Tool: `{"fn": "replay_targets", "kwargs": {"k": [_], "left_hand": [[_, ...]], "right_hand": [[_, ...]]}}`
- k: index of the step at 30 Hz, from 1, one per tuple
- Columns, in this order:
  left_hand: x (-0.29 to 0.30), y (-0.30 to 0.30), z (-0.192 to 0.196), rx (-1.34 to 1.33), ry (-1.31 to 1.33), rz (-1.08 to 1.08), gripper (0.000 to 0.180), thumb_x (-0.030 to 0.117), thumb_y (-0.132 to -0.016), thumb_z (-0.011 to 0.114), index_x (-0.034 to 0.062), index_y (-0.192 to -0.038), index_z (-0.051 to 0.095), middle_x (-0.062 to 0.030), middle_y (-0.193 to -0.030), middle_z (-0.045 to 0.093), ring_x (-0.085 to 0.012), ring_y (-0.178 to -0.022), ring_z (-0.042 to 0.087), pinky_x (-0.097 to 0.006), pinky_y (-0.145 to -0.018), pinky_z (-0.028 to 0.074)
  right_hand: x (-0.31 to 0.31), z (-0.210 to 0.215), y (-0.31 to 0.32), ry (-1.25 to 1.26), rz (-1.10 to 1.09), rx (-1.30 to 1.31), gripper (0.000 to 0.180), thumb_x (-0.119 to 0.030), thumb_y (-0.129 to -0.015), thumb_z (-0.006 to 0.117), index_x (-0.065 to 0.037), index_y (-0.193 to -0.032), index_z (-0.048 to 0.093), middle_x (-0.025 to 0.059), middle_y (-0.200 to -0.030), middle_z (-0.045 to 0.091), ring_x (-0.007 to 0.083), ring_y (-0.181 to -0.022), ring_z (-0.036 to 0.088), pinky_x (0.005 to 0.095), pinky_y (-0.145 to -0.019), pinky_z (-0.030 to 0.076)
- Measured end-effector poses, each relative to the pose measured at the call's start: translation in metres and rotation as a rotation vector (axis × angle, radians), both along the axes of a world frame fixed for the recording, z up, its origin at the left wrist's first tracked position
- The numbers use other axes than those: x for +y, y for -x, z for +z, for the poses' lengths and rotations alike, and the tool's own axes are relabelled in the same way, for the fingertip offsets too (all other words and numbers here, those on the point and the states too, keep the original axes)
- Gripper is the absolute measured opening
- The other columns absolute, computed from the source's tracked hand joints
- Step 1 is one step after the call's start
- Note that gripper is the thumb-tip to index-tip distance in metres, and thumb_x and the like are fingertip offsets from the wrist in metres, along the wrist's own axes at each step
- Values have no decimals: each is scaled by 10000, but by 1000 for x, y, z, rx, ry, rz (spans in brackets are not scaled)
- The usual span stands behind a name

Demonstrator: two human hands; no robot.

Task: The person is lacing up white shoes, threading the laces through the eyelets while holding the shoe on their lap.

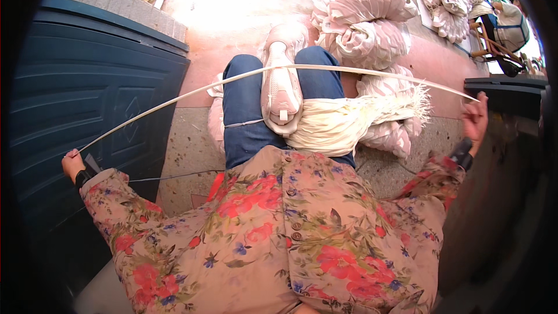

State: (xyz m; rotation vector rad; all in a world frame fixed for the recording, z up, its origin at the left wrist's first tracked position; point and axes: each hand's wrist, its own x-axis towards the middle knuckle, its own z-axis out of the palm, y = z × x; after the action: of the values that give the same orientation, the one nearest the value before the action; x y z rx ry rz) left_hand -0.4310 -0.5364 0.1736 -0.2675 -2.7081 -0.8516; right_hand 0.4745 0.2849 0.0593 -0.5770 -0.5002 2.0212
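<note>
A long cream strip, like a flat lace or cord [337,68], arches across my lap between my two hands. At the far left my left hand [72,164] pinches one end, near a dark blue door panel. My right hand [475,119], raised out to the right, holds the other end at its fingertips. Below the strip, a pale pinkish sneaker upper [282,93] is upright between my knees, its pull tab toward me. Over my right thigh lies a thick bunch of cream strips [325,122] with frayed ends pointing right.
Large coiled bundles of pale stacked uppers [366,23] lie on the floor ahead, with another bundle [444,9] farther right. Blue panelled doors [104,87] stand close on my left. A dark ledge [505,90] and a chair [494,40] are on the right.
</note>
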Motion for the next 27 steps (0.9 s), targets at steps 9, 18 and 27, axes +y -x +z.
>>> {"fn": "replay_targets", "kwargs": {"k": [9, 18, 27], "left_hand": [[315, -151, -55, -588, -770, -321, 175, 51, -816, 534, 37, -991, 530, 44, -631, 412, -34, -487, 372, -172, -433, 303], [525, -383, -103, -1353, -239, -902, 158, 106, -816, 549, -3, -931, 539, -73, -826, 592, -118, -723, 584, -230, -648, 475], [565, -423, -148, -1463, -247, -712, 159, 118, -852, 482, -26, -910, 520, -82, -861, 574, -131, -782, 570, -233, -679, 466]], "right_hand": [[-56, 85, 140, -662, 11, -584, 269, -83, -887, 448, 12, -1134, 492, 125, -1027, 584, 177, -938, 564, 285, -904, 421], [-151, -38, 314, -1498, 698, -1057, 102, -130, -754, 558, -85, -804, 634, 86, -760, 583, 264, -836, 538, 364, -752, 378], [-154, -65, 346, -1778, 328, -1239, 115, -114, -716, 520, -93, -736, 631, 39, -817, 592, 210, -863, 528, 370, -727, 356]]}}
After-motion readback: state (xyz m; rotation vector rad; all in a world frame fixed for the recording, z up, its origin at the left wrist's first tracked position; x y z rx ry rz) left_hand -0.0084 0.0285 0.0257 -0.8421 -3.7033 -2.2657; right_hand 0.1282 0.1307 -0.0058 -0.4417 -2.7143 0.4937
